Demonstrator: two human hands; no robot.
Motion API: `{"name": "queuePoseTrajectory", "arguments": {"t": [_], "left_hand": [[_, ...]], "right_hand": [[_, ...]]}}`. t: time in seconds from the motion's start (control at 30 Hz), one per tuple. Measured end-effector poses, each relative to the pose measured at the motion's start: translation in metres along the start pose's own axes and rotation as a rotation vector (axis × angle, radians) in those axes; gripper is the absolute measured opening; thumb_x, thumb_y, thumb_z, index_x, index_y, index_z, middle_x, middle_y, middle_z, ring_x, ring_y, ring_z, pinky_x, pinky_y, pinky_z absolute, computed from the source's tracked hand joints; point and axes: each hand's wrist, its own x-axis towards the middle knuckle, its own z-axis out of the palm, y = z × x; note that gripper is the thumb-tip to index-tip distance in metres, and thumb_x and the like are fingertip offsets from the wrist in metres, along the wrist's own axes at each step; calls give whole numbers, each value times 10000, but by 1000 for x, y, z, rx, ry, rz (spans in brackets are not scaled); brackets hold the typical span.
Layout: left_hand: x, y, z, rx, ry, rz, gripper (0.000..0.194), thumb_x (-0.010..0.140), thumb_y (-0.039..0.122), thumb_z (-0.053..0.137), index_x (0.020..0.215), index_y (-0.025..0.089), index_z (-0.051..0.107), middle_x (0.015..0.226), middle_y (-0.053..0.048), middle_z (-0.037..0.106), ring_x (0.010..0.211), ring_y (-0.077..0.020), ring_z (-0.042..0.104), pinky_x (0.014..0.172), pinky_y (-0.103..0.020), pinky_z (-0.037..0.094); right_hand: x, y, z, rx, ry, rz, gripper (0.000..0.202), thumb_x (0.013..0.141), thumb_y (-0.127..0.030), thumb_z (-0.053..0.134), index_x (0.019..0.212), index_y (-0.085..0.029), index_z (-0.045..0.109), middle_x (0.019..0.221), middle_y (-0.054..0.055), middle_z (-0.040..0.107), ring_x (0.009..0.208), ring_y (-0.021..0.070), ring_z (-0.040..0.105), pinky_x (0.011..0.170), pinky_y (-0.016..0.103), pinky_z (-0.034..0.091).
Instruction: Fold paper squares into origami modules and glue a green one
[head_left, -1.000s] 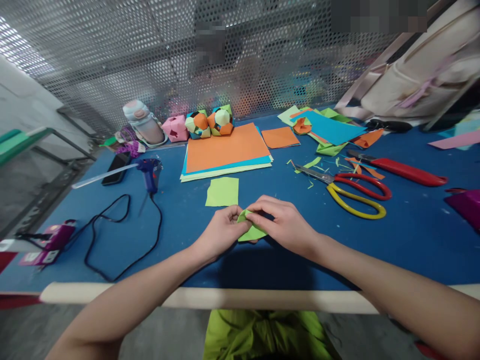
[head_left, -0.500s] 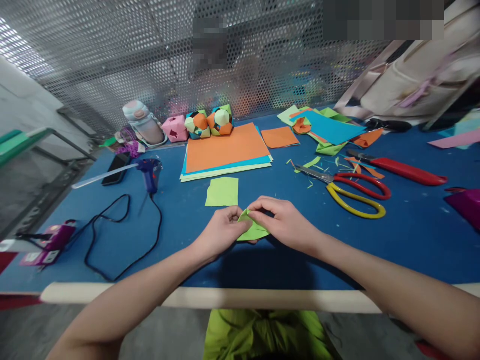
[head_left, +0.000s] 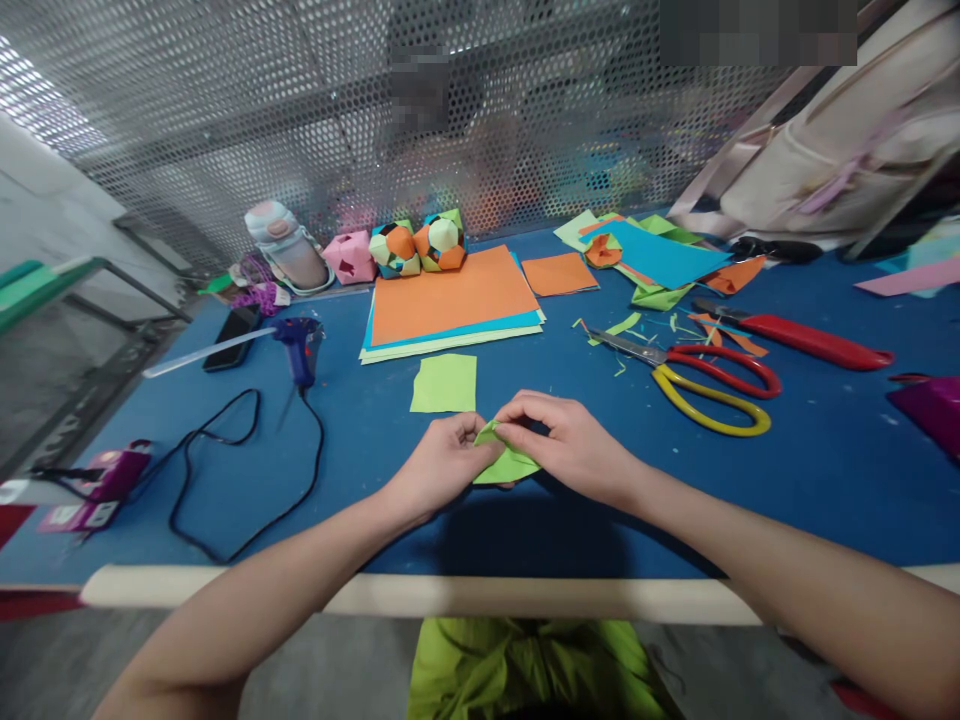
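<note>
A small piece of lime-green paper (head_left: 508, 466), partly folded, is held between my two hands above the front of the blue table. My left hand (head_left: 444, 458) grips its left side, with the thumb lying on top and some fingers hidden beneath. On the upper edge, my right hand (head_left: 568, 440) pinches the paper between thumb and forefinger. Just beyond my left hand lies a flat lime-green paper square (head_left: 444, 384). Farther back is a stack of large sheets with an orange sheet (head_left: 454, 298) on top.
Scissors (head_left: 712, 385) and a red-handled cutter (head_left: 817, 340) lie right among paper scraps. A blue glue gun (head_left: 300, 350) with its cord, a phone (head_left: 232, 338) and a purple power strip (head_left: 112, 485) are left. Folded paper balls (head_left: 442, 242) and a bottle (head_left: 286, 248) stand behind.
Almost nothing differs. Both hands keep their hold on the lime-green paper, whose lower right corner has shifted very slightly.
</note>
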Motion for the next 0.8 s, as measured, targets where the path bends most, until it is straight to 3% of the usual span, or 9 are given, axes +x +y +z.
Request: {"name": "queuePoseTrajectory", "arguments": {"t": [0.3,0.5,0.6,0.8], "left_hand": [[0,1,0,40,1,16,213,711,304,631,674,156,484,591,38,547,544,-110,567,557,-251,472],[1,3,0,162,145,158,203,706,305,632,686,154,497,577,66,459,544,-69,431,526,-189,371],[2,3,0,243,186,196,197,719,292,617,669,151,488,571,68,426,545,-63,376,513,-181,318],[0,0,-2,333,131,201,131,740,275,579,752,158,521,566,66,408,518,-71,361,494,-191,292]], "right_hand": [[1,-2,-1,30,-36,61,108,849,-198,500,801,-179,595,790,2,596,719,117,531,645,233,409],[2,-7,-1,19,-7,191,93,827,-238,531,777,-177,580,641,-30,545,594,108,489,534,218,364],[1,-6,2,-49,16,142,116,832,-208,513,737,-177,572,629,-29,534,582,107,477,527,219,347],[-1,1,4,-177,47,-14,149,861,-165,482,745,-180,576,700,2,580,648,123,517,599,239,370]]}}
